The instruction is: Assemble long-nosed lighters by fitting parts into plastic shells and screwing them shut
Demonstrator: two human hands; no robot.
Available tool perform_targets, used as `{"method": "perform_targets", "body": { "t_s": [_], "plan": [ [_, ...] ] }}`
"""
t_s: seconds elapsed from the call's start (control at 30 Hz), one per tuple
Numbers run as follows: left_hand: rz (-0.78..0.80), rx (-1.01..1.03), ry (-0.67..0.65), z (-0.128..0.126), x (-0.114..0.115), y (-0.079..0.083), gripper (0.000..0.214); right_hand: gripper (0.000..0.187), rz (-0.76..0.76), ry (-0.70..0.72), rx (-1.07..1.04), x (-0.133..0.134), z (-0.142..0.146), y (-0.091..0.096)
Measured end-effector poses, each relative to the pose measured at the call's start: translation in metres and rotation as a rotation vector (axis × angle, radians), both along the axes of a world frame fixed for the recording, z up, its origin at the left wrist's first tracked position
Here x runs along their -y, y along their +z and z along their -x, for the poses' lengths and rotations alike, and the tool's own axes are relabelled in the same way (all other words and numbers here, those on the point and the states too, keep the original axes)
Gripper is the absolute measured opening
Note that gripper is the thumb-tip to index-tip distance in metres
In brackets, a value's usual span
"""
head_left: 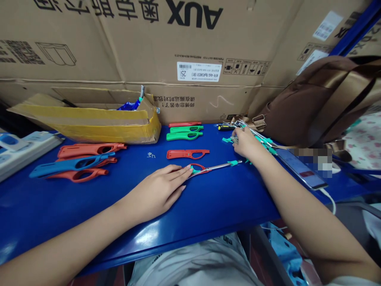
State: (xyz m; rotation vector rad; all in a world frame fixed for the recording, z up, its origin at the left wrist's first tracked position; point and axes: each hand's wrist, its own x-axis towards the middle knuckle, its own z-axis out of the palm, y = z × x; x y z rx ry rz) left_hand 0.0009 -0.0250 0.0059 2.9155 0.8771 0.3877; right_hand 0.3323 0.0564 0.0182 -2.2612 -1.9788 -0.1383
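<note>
My left hand (162, 190) lies over a red lighter casing (205, 169) near the middle of the table, its fingers pressing a teal piece (195, 170) at the handle loop. From that casing a thin metal tube (218, 166) with a teal collar points right. Most of the casing's body is hidden under the fingers. My right hand (245, 140) is closed at a pile of metal rods with teal parts (264, 142); what its fingertips pinch is hard to see. A teal part (228, 140) sits beside them. Just beyond my left hand lies another red casing half (186, 154).
Green casings (181, 136) lie behind, by a yellow-taped box (113, 125). Red and blue casings (74, 165) are at left, near a power strip (29, 147). A screwdriver (224, 127), phone (303, 169) and brown bag (312, 103) are at right. Cardboard (133, 43) stands behind.
</note>
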Motion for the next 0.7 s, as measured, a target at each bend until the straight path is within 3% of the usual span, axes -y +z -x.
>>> {"method": "perform_targets", "body": {
  "t_s": [0.47,0.57,0.7],
  "plan": [
    [-0.017,0.021,-0.004,-0.002,0.002,0.001,0.047,0.036,-0.061,0.029,-0.06,-0.002,0.001,-0.002],
    [-0.015,0.022,0.0,-0.002,0.002,0.001,0.047,0.032,-0.119,0.099,-0.114,-0.003,0.003,0.002],
    [0.012,0.064,0.005,-0.003,0.002,0.001,0.045,0.026,-0.172,0.304,-0.233,0.002,0.017,0.007]
  ]
}}
